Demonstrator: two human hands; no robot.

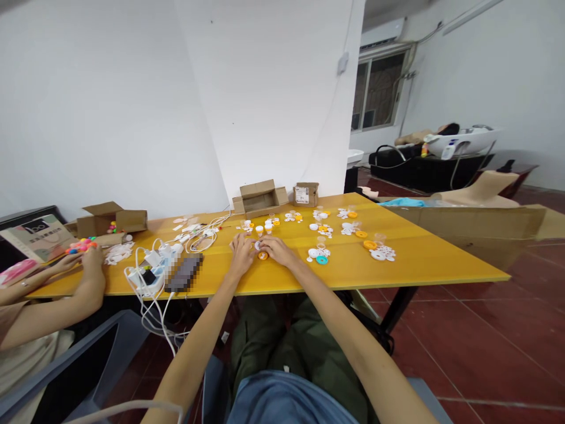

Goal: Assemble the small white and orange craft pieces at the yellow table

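Note:
My left hand (242,252) and my right hand (276,249) meet above the table near its front edge. Their fingers are closed around a small white round piece (258,245), partly covered by the fingertips. Just below it lies an orange round piece (263,256), close to the right fingers. Beyond my hands stand two small cups with white tops, a left cup (259,230) and a right cup (268,228). To the right sits a group with a teal ring (322,259), white discs and small printed pieces.
Several similar groups with orange rings (369,244) spread over the yellow table (424,259). An open cardboard box (258,200) and a smaller box (306,194) stand by the wall. At left are a power strip (152,277), cables, a pixelated dark object (184,273) and another person's hands (92,259) with colourful pieces.

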